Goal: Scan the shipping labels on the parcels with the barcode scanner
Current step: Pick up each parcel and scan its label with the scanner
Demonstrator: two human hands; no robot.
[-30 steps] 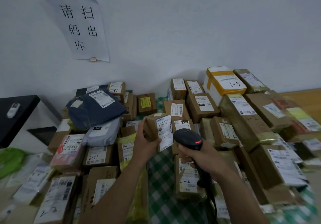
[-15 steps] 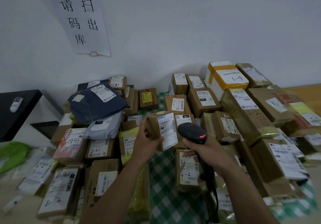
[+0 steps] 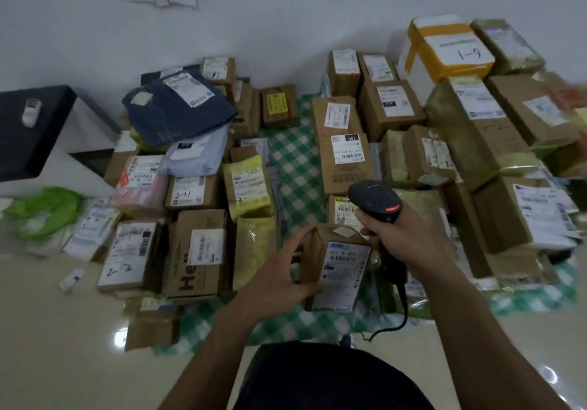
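The small cardboard parcel (image 3: 330,250) is low in the centre of the frame, over the green checked cloth (image 3: 295,161), with its shipping label (image 3: 343,277) facing up. I cannot tell whether it rests on the cloth. The left hand (image 3: 282,277) grips its left side, fingers curled over the top edge and thumb near the label's lower corner. Just right of it, the right hand (image 3: 401,239) is wrapped round the handle of the black barcode scanner (image 3: 374,198), whose head points up-frame, away from this label. The step looks like handling between reads. Next, the scanner's window must tip onto a barcode. Labelled cartons (image 3: 346,161) crowd both sides.
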